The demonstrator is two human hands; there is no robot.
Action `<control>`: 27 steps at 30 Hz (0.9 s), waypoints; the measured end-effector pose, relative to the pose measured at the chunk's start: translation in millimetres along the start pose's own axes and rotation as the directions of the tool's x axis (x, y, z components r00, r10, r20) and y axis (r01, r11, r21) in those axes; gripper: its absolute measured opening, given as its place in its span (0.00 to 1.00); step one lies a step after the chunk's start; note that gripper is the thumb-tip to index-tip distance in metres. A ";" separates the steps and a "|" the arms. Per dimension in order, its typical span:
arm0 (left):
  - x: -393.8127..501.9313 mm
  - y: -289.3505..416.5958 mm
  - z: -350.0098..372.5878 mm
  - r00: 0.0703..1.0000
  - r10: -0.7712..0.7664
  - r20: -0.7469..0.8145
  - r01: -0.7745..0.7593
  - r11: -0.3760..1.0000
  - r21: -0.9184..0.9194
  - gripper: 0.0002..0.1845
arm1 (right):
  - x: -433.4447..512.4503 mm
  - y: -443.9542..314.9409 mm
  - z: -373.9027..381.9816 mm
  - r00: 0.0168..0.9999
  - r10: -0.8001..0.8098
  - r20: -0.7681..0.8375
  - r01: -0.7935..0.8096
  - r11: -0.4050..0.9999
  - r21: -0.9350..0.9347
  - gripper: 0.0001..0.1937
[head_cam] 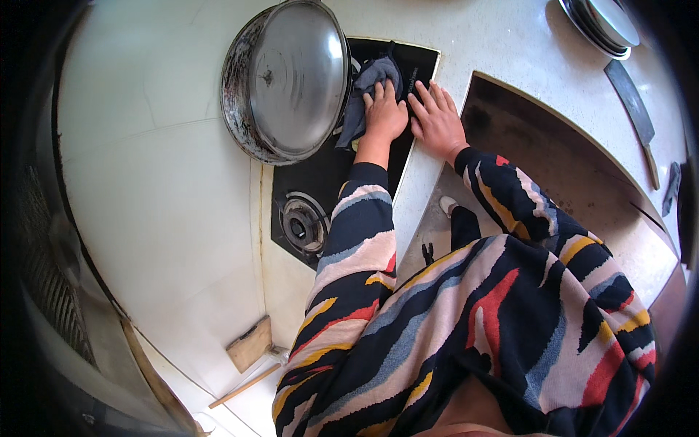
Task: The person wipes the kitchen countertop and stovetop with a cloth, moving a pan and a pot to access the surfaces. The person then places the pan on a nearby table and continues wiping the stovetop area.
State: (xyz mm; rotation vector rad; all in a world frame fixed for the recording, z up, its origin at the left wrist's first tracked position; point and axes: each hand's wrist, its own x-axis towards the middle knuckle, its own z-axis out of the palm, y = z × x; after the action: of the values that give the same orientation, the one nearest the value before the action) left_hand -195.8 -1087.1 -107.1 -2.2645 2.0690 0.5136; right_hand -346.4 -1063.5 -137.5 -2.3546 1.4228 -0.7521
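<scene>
My left hand presses its fingers onto a dark grey cloth, which lies bunched on the black glass gas hob. Beside it, my right hand rests flat with fingers spread, its fingertips at the front edge of the hob, and holds nothing. A large wok with a domed metal lid stands over the far burner, just left of the cloth. The nearer burner is bare, with its pan support showing. Part of the cloth is hidden under my left fingers.
A cleaver-like knife lies on the worktop at the right, near stacked bowls and a dark cloth. An open recess cuts into the counter. At lower left are a wooden block and a wooden stick.
</scene>
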 end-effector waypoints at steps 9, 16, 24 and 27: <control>-92.0 -37.4 -5.7 1.000 -0.028 -0.007 0.028 0.998 -0.057 0.33 | 0.2 1.8 -1.9 1.000 -0.015 -0.003 0.015 1.000 0.000 0.25; -143.6 -56.9 -32.1 0.874 -0.424 0.238 0.451 0.889 -0.074 0.42 | -2.0 -1.3 -1.2 0.999 -0.029 -0.040 0.028 1.000 -0.010 0.25; -87.0 -20.1 -22.1 0.954 -0.252 0.161 0.264 0.963 -0.052 0.41 | -2.8 -3.8 -1.9 1.000 -0.015 -0.026 0.015 1.000 -0.004 0.25; -54.8 -7.4 -22.0 0.963 -0.216 0.161 0.218 0.976 0.006 0.41 | -1.7 -5.1 -1.8 1.000 -0.003 -0.007 0.003 1.000 -0.008 0.25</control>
State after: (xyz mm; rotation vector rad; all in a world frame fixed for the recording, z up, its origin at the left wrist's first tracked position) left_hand -187.1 -1038.7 -73.5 -2.3321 1.7225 0.6702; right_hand -344.3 -1059.5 -134.1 -2.3626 1.4286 -0.7576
